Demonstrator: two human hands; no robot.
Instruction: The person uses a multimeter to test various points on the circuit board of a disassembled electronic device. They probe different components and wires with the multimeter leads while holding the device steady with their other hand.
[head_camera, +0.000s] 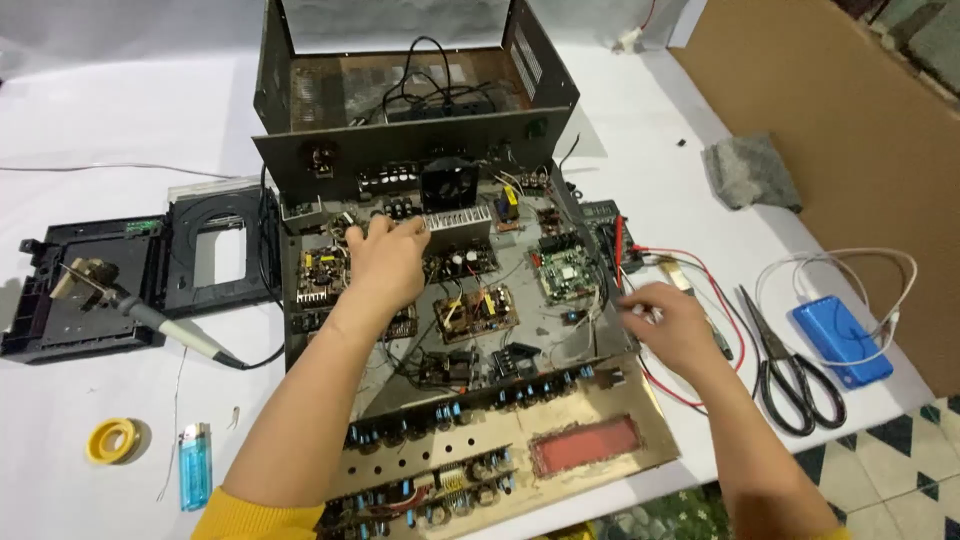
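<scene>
The right hand is blurred at the chassis edge, fingers curled near the red wires, and I cannot tell whether it pinches anything; both forearms run out of the bottom of the view. The left hand lies knuckles-up inside the open chassis, fingertips bent onto the finned heatsink and hiding the boards beneath. Scissors lie just right of the right hand, soldering iron and lighter well left.
</scene>
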